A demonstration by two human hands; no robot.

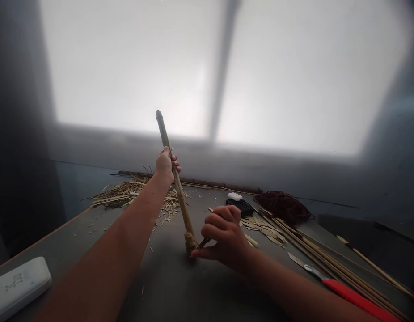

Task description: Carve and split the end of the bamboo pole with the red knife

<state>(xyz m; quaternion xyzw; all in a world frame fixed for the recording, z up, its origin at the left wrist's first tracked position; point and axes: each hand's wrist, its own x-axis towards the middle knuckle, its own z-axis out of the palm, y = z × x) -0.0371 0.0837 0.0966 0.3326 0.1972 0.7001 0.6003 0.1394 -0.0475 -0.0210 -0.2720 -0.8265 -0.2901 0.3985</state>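
Observation:
My left hand point(167, 165) is wrapped round the upper part of a bamboo stick point(182, 199), which leans with its top away to the left. The stick's thick, knobby lower end point(190, 241) stands on the dark table. Beside that lower end, my right hand point(223, 232) is closed in a pinch on a small dark, thin piece point(203, 243), whose tip meets the knobby end. Most of this piece is hidden by my fingers, so I cannot make out what it is.
A pile of shavings point(120, 194) lies at the back left, a white case point(21, 286) at the front left. To the right are a black object point(240, 207), dark red cord point(284, 206), flat slivers point(265, 228), long thin sticks point(321, 255) and a red-handled knife point(354, 298).

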